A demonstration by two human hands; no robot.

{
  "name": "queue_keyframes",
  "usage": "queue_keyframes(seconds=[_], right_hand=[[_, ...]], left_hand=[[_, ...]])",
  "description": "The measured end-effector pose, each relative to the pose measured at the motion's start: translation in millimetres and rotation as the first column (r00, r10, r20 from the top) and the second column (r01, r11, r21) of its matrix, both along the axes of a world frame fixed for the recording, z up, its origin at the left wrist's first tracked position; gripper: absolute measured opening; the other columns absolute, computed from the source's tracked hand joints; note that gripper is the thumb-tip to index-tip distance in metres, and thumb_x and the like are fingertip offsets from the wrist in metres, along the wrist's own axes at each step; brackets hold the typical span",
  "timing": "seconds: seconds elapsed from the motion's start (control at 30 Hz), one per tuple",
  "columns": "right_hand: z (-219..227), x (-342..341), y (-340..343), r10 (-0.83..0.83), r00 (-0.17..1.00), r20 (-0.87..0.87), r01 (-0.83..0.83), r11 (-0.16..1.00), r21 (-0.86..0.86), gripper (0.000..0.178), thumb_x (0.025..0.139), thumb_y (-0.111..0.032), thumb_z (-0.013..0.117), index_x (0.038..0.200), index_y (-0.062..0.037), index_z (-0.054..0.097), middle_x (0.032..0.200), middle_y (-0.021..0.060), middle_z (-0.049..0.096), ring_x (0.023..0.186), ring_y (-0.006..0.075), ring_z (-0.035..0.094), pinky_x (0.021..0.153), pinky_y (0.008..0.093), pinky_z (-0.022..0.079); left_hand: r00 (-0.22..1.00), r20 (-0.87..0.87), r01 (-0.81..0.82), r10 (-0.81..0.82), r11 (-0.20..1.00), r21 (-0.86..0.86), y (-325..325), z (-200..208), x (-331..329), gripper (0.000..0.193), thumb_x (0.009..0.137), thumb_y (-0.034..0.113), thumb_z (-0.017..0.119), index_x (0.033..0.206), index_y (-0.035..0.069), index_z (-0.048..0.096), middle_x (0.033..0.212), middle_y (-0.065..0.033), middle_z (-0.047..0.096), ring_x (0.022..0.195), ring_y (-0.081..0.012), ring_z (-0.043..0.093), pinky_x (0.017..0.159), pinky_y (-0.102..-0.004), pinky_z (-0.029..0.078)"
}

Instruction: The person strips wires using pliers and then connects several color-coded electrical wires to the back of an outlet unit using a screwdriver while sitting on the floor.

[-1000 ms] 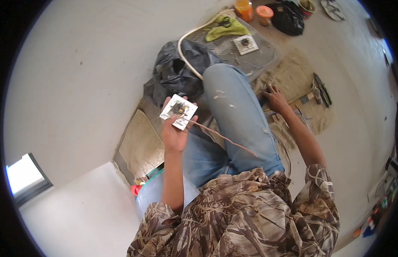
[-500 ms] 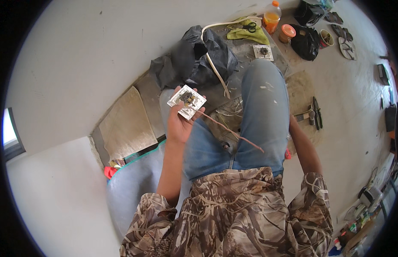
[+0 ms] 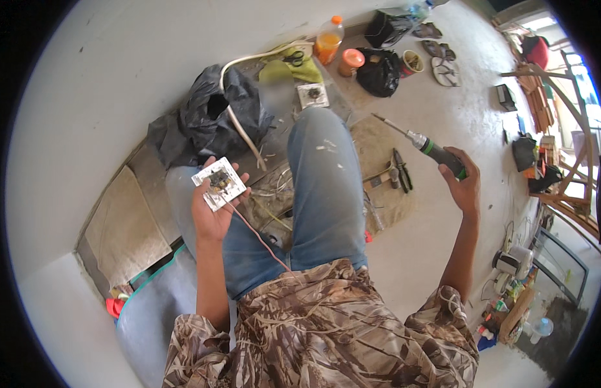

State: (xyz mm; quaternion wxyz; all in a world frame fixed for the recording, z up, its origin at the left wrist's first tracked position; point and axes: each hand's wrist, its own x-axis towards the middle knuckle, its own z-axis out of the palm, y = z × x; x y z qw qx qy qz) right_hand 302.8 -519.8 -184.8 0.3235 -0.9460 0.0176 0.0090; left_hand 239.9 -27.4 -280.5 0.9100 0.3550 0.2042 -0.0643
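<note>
In my left hand (image 3: 211, 218) lies a white square electrical wall plate (image 3: 230, 188), its dark terminal side facing up and my fingers around its edges. A thin reddish wire (image 3: 255, 231) runs from it down across my lap. Out to the right, my right hand (image 3: 465, 186) grips the black and green handle of a screwdriver (image 3: 436, 153), whose shaft points away to the upper left. A second white wall plate (image 3: 312, 96) rests on the grey surface beyond my knee. Pliers (image 3: 402, 171) with black handles lie on the brown sheet to the right of that knee.
Beyond my left hand sits a black plastic bag (image 3: 200, 123) with a pale cable (image 3: 239, 126) across it. Farther off are black scissors (image 3: 294, 59) on a yellow-green cloth, an orange drink bottle (image 3: 328, 42), an orange-lidded jar (image 3: 351, 63), a small black bag (image 3: 378, 74) and sandals (image 3: 446, 71).
My right hand, earlier low beside my thigh and partly hidden, is now raised to the right with the screwdriver in it. My left hand still holds the wall plate. The view has shifted rightward.
</note>
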Motion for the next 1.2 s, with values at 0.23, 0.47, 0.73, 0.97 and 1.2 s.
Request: queue_keyframes(seconds=[0.23, 0.47, 0.73, 0.97, 1.2], right_hand=[[13.2, -13.5, 40.4, 0.1, 0.994, 0.038, -0.106, 0.972, 0.208, 0.043, 0.081, -0.028, 0.081, 0.111, 0.0008, 0.067, 0.101, 0.0082, 0.068, 0.092, 0.0156, 0.064, 0.082, 0.0306, 0.05], [-60.4, -46.5, 86.1, -0.011, 1.0, 0.008, -0.003, 0.409, 0.913, 0.07, 0.089, -0.05, 0.066, 0.132, 0.001, 0.047, 0.09, 0.0095, 0.06, 0.067, 0.0175, 0.058, 0.058, 0.0287, 0.048], [-48.5, -41.3, 165.8, 0.252, 0.953, -0.168, 0.067, 0.365, 0.929, 0.06, 0.095, -0.05, 0.055, 0.132, -0.0046, 0.043, 0.085, 0.0111, 0.058, 0.064, 0.015, 0.057, 0.058, 0.0297, 0.048], [-43.0, -39.6, 198.7, 0.296, 0.955, -0.005, -0.008, 0.042, 0.999, 0.037, 0.102, -0.039, 0.047, 0.116, -0.0046, 0.048, 0.079, 0.0095, 0.055, 0.063, 0.0156, 0.055, 0.06, 0.0305, 0.049], [-47.5, -32.9, 201.1, 0.227, 0.935, -0.273, 0.27, 0.043, 0.962, 0.029, 0.105, -0.035, 0.043, 0.11, -0.0077, 0.051, 0.084, 0.0065, 0.055, 0.08, 0.0174, 0.059, 0.069, 0.0344, 0.054]], left_hand=[[0.988, 0.072, 0.151, -0.139, 0.967, -0.205, -51.0, 14.7, 25.5, 0.061, 0.102, 0.051, 0.035, 0.145, 0.009, 0.038, 0.131, -0.0266, 0.054, 0.114, -0.0445, 0.059, 0.095, -0.0552, 0.051], [0.975, -0.055, 0.208, -0.215, 0.971, -0.121, -59.1, 11.3, 23.4, 0.045, 0.105, 0.034, 0.036, 0.131, 0.001, 0.052, 0.118, -0.0202, 0.064, 0.105, -0.028, 0.066, 0.089, -0.0417, 0.057], [0.946, -0.121, 0.301, -0.302, 0.953, -0.024, -70.2, 6.5, 20.6, 0.034, 0.101, 0.026, 0.042, 0.119, 0.002, 0.057, 0.104, -0.0119, 0.067, 0.093, -0.0207, 0.069, 0.08, -0.0358, 0.059], [0.932, -0.09, 0.363, -0.352, 0.914, 0.181, -73.5, 12.4, 23.8, 0.032, 0.101, 0.026, 0.047, 0.121, 0.003, 0.057, 0.094, -0.0074, 0.065, 0.085, -0.0133, 0.065, 0.071, -0.03, 0.055], [0.306, -0.194, 0.861, -0.932, 0.183, 0.474, -77.2, 29.6, 10.3, 0.06, 0.097, 0.049, 0.058, 0.137, 0.005, 0.05, 0.1, -0.0073, 0.061, 0.093, -0.0111, 0.058, 0.082, -0.0283, 0.047]])
